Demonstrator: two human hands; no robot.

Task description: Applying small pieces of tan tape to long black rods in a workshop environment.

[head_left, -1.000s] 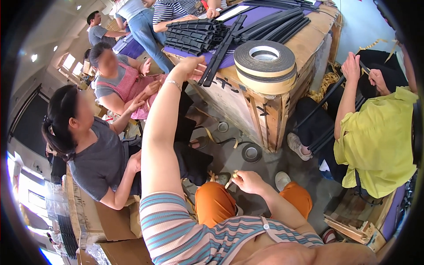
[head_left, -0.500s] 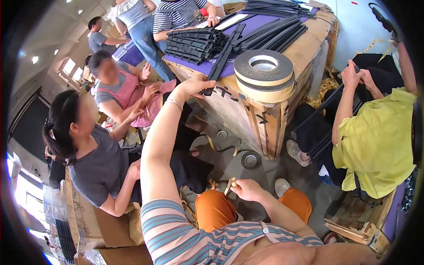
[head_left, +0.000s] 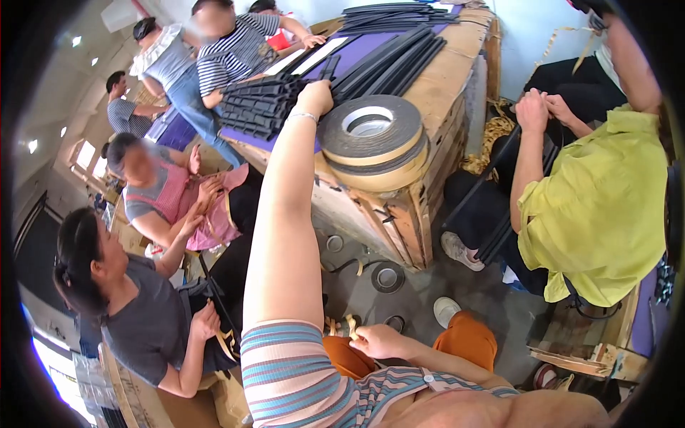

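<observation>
My left hand (head_left: 316, 98) is stretched out over the worktable, its fingers closed round a short bunch of black strips (head_left: 329, 68). Beside it lies a pile of notched black strips (head_left: 260, 107), and beyond are long smooth black strips (head_left: 399, 64). Just right of my left forearm, two stacked rolls of foam tape (head_left: 407, 139) stand on the table corner. Low over my lap, my right hand (head_left: 382, 342) pinches a crumpled yellowish paper strip (head_left: 352, 325).
A wooden crate-like table (head_left: 457, 78) with purple covering stands ahead. On the floor lies another tape roll (head_left: 387, 277). Co-workers sit at left; one in a yellow-green shirt (head_left: 592, 207) sits at right, holding black strips. A wooden crate (head_left: 578, 342) is at lower right.
My left arm has reached farther forward over the table with the black strips, toward the pile. My right hand stays low with the paper strip. The view has shifted.
</observation>
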